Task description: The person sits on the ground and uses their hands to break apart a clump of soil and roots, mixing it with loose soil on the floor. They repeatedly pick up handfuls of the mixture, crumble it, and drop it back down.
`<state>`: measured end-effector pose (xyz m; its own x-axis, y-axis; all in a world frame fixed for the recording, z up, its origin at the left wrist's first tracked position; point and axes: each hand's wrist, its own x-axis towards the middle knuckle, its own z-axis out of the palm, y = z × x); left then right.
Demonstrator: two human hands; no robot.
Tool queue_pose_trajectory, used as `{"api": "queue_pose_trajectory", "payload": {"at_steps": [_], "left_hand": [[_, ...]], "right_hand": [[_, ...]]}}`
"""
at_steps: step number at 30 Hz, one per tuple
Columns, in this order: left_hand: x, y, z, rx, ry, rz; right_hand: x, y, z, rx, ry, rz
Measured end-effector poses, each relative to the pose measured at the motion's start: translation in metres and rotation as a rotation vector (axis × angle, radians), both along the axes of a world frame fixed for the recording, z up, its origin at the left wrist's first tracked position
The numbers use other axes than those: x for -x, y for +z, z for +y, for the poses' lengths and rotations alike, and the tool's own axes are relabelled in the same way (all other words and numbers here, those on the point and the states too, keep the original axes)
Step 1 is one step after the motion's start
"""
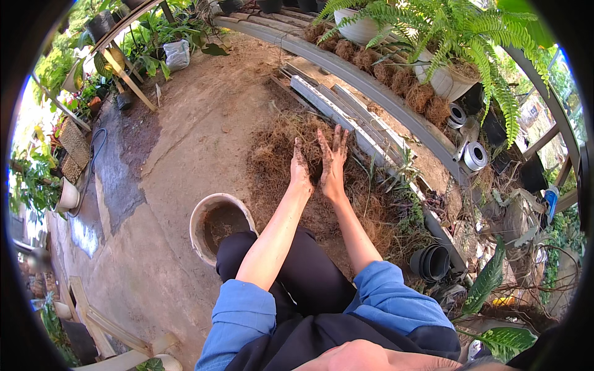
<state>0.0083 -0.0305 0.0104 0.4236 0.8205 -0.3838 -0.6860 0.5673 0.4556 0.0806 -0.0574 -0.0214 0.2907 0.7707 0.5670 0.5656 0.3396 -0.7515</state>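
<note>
My left hand (301, 169) is smeared with mud and seen nearly edge-on, its fingers pointing away from me. Beside it, my right hand (332, 162) has straight, spread fingers, also muddy. The palms face each other a short way apart, over a heap of loose brown plant fibre (274, 143). A narrow dark patch shows between the palms, with no distinct held object visible. By my left knee stands a round pale bucket (196, 232) containing murky brown water (225, 225).
Long metal channels (329, 109) lie beyond the fibre. Brown fibre balls (420, 97) line a raised ledge near potted ferns (452, 76). Stacked black pots (431, 263) sit at right. A hose (95, 153) and a wooden frame (93, 320) are on the left.
</note>
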Motion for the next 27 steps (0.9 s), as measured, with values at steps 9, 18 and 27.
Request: {"api": "queue_pose_trajectory", "payload": {"at_steps": [9,18,27], "left_hand": [[0.004,-0.051,0.026,-0.041,-0.034,-0.069],[0.000,-0.035,0.017,0.016,0.026,0.105],[-0.001,-0.044,0.021,-0.018,0.051,0.024]], "right_hand": [[0.003,-0.012,-0.014,-0.190,0.041,-0.172],[0.012,-0.035,0.007,-0.393,-0.068,0.009],[0.023,-0.044,0.009,-0.580,-0.252,-0.139]]}}
